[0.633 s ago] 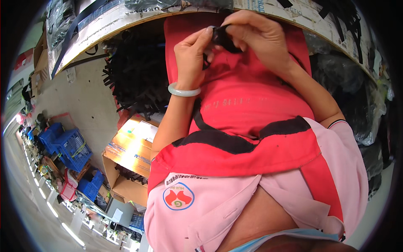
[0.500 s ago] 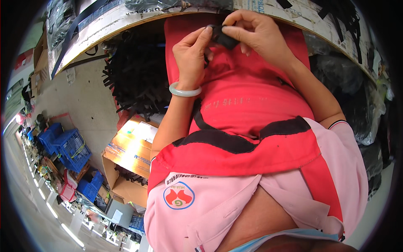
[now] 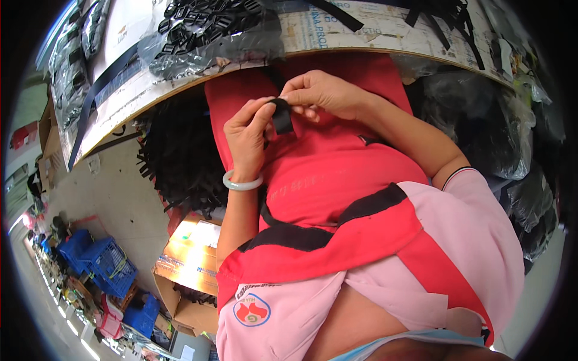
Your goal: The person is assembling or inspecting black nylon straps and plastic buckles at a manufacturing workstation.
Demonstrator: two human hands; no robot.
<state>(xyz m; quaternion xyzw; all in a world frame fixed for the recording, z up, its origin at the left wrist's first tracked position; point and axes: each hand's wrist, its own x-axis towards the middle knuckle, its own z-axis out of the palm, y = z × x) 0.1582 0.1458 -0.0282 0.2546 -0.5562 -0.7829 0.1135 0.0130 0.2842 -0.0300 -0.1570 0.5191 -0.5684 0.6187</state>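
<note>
Over the red apron [image 3: 325, 174] on my lap, both hands meet at a short piece of black webbing strap [image 3: 282, 117]. My left hand [image 3: 248, 129], with a pale bangle [image 3: 242, 182] at its wrist, pinches the strap between thumb and fingers. From the other side my right hand [image 3: 325, 95] has its thumb and forefinger closed at the strap's upper end. The strap's loose part hangs down between the hands. Whether a small buckle sits inside the pinch cannot be made out.
The worktable's edge [image 3: 337, 53] runs just beyond my hands. On it lie a pile of black plastic buckles [image 3: 195, 24] and loose straps [image 3: 448, 24]. Many black straps [image 3: 180, 156] hang at left, above a cardboard box [image 3: 186, 265]. Blue crates [image 3: 111, 265] stand farther off.
My view has shifted, so more of the table and the buckle pile shows. My right hand has come over closer to the left, and the strap hangs lower from the pinch.
</note>
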